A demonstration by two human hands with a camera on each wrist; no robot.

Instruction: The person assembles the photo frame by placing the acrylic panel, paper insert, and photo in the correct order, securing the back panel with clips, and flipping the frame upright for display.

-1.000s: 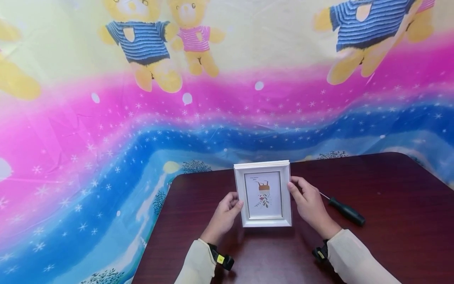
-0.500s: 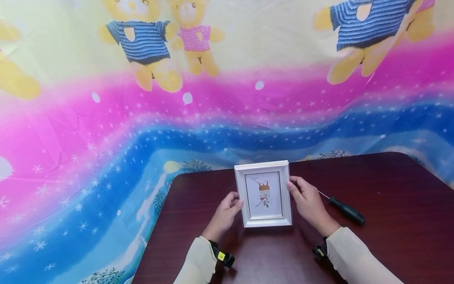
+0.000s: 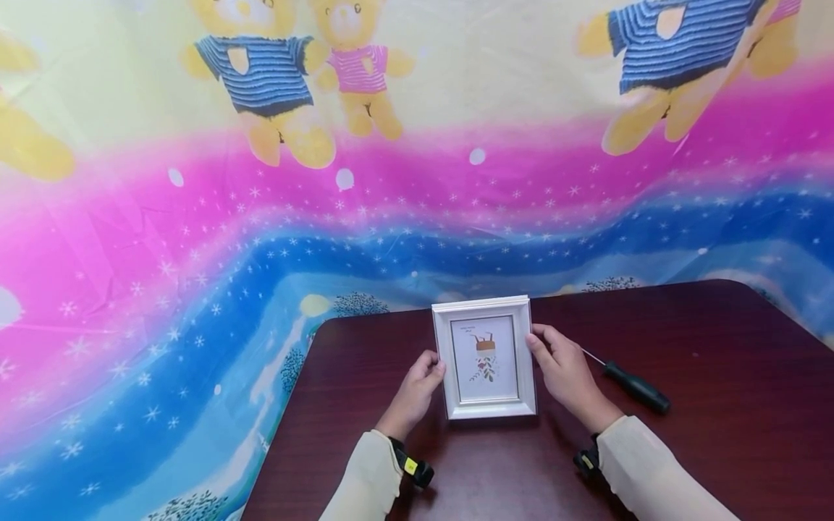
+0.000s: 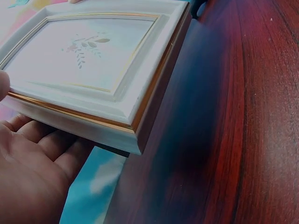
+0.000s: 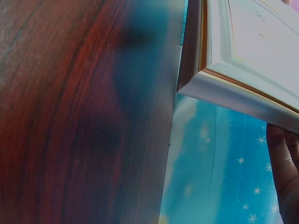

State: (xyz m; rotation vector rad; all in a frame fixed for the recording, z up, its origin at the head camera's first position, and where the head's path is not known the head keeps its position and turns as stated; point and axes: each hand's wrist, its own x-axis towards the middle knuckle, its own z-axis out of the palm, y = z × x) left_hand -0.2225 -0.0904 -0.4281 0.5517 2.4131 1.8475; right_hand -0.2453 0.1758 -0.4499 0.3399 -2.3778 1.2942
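A white picture frame (image 3: 485,410) is held up over the table, its front facing me. Its picture of a brown shape and leafy sprigs appears upside down. My left hand (image 3: 417,391) grips the left side, thumb at the front edge. In the left wrist view that hand's fingers (image 4: 51,144) reach under the frame (image 4: 126,102), which has gold trim lines. On the opposite side my right hand (image 3: 567,373) holds the frame with its thumb in front. Only a few right fingers (image 5: 282,158) show behind the frame (image 5: 238,95) in the right wrist view.
A screwdriver (image 3: 638,387) with a dark handle lies on the dark red-brown table (image 3: 736,449), right of my right hand, its tip hidden behind that hand. A colourful curtain (image 3: 417,181) printed with bears hangs behind the table's far edge.
The frame has shifted and tilted very slightly in both hands. My left forearm has moved a little to the right. Both hands keep their hold, and the screwdriver stays where it was.
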